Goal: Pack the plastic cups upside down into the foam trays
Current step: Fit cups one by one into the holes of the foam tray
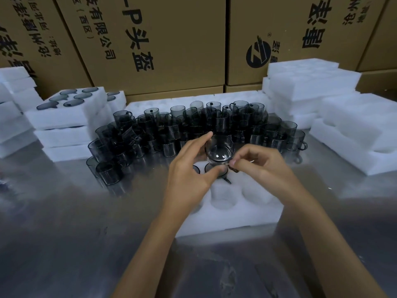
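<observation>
A white foam tray [247, 214] lies on the steel table in front of me, with round pockets. Two pockets at its far edge hold dark cups, partly hidden behind my left hand. My left hand [189, 168] grips a smoky clear plastic cup [219, 148] above the tray, its mouth tilted toward me. My right hand [262, 162] pinches the cup's handle at its right side. Behind the tray stands a crowd of several loose grey cups [171, 130], some stacked.
Filled foam trays [64, 117] are stacked at the left, with cup bottoms showing. Empty foam trays [311, 82] are piled at the right and back. Cardboard boxes [171, 39] wall off the rear. Bare steel table [64, 233] lies near me.
</observation>
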